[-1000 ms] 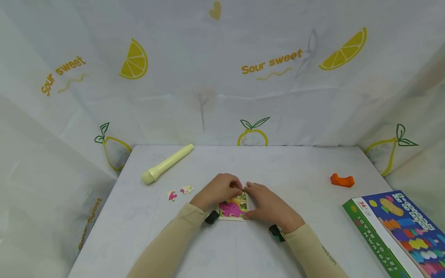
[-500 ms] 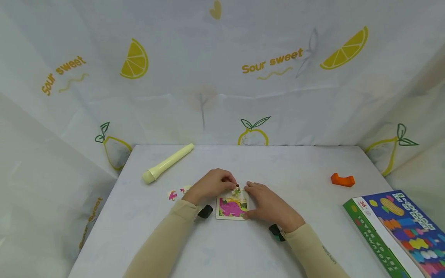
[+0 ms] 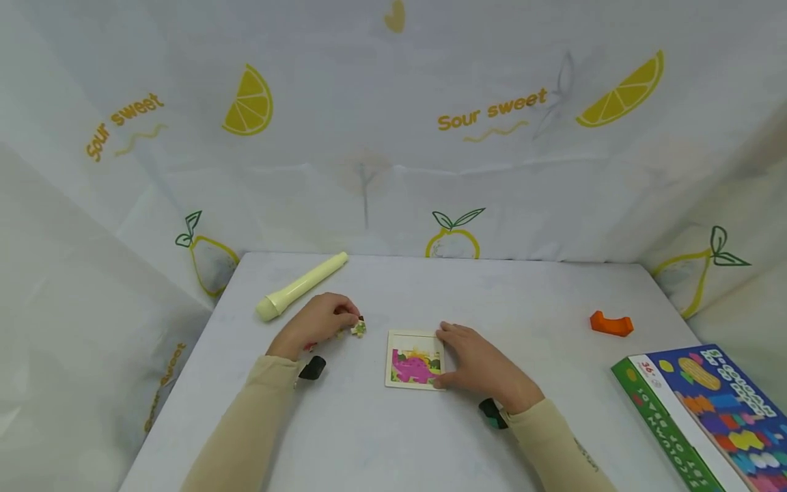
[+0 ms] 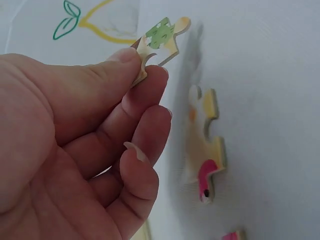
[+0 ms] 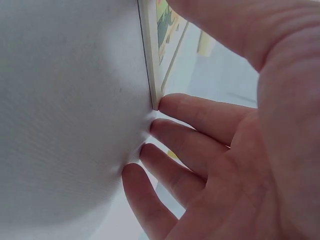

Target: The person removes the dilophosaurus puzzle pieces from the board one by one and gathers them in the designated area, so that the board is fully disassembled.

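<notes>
My left hand (image 3: 316, 322) pinches a jigsaw piece (image 4: 161, 39) with a green patch between thumb and forefinger, raised above the table's left half. Below it on the table lies a pale piece (image 4: 206, 150) with a pink head and dark eye. Part of another pink piece (image 4: 232, 235) shows at the bottom edge of the left wrist view. A square puzzle tray (image 3: 389, 362) lies at the table's middle, its lower part filled with a pink dinosaur picture and its upper part bare. Against the tray's right side rests my right hand (image 3: 482, 365), fingers extended, index fingertip touching a corner.
A pale yellow microphone-shaped stick (image 3: 301, 285) lies at the back left. Toward the right side sit an orange curved block (image 3: 611, 324) and a blue and green game box (image 3: 707, 417). Printed cloth walls (image 3: 381, 137) enclose the white table (image 3: 399, 437).
My left hand has lifted the green-patched piece from the tray's top and carried it left, over the loose pieces. My right hand stays against the tray. The head view has shifted slightly.
</notes>
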`<state>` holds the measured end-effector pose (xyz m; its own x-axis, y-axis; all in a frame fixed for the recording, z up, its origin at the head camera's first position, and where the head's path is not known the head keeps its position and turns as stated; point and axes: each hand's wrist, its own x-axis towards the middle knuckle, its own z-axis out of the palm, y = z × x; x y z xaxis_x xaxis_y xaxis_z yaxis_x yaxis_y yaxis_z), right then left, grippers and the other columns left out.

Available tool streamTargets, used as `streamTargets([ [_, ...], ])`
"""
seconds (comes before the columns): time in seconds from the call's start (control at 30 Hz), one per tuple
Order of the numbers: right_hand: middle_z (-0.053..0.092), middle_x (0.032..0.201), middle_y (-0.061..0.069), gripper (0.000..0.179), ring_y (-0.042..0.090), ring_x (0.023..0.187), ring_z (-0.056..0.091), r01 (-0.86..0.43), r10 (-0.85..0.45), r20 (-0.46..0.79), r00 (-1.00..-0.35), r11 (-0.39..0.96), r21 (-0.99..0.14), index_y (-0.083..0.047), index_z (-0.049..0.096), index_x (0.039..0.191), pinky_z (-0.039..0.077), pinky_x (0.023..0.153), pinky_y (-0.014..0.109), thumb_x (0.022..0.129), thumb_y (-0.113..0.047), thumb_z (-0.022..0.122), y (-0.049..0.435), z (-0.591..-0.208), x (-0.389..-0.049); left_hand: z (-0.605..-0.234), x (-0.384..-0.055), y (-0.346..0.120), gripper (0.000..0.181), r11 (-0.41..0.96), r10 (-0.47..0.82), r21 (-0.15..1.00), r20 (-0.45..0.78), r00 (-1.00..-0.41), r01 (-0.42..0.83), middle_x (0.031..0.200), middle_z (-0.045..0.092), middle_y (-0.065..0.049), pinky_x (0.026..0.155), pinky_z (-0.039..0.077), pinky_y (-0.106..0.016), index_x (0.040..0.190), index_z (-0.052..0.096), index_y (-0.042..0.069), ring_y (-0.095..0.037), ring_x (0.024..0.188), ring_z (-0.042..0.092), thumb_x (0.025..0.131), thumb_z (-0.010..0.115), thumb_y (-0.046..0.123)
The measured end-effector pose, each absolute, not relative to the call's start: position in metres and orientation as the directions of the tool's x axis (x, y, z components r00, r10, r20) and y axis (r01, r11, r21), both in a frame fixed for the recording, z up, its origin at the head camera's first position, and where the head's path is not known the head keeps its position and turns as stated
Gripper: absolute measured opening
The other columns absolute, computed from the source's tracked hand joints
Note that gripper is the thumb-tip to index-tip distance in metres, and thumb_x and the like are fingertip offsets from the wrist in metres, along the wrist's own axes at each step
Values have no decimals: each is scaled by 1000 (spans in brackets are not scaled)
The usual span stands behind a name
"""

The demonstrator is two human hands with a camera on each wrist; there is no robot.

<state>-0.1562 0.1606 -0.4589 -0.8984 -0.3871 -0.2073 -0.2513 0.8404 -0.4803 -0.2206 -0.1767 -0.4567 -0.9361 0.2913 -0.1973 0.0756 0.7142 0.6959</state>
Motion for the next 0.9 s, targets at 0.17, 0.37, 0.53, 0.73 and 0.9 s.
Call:
streamTargets([
  [0.17, 42, 172, 14, 91, 38, 161, 37, -260, -391, -196, -899, 839, -478, -3, 53, 157, 35, 129, 56, 83, -36, 95, 162, -458, -154, -459, -222, -174, 9, 716, 332, 686, -177, -927, 126, 94, 73, 4, 74, 49, -31, 104, 78, 20, -16, 82, 60, 106, 70, 22],
  [0.37, 47, 170, 9, 75, 35, 162, 38, -365, -472, -121, -873, 798, -480, -8, 60, 154, 37, 128, 55, 88, -27, 91, 156, -453, -149, -460, -220, -171, 9, 745, 296, 658, -181, -938, 108, 97, 73, 4, 82, 51, -33, 101, 78, 20, -15, 88, 61, 106, 71, 22],
  [0.53, 52, 167, 7, 58, 34, 161, 40, -437, -533, -107, -839, 779, -450, -13, 68, 146, 39, 127, 55, 92, -25, 86, 147, -452, -147, -461, -220, -172, 7, 757, 279, 645, -176, -944, 103, 102, 74, 4, 89, 52, -35, 104, 78, 19, -15, 95, 62, 106, 71, 23],
  [0.73, 53, 166, 10, 49, 37, 160, 41, -429, -536, -131, -834, 779, -457, -18, 73, 140, 40, 126, 56, 94, -27, 85, 142, -455, -146, -458, -212, -156, 5, 749, 312, 643, -127, -941, 161, 102, 73, 5, 91, 54, -35, 105, 77, 19, -13, 95, 62, 104, 73, 22],
  [0.9, 53, 165, 14, 49, 40, 159, 42, -427, -537, -143, -831, 782, -455, -16, 74, 140, 42, 124, 57, 94, -25, 86, 143, -455, -146, -458, -192, -127, 7, 735, 430, 624, -127, -894, 265, 100, 72, 7, 93, 54, -34, 105, 78, 17, -11, 94, 62, 100, 77, 21],
])
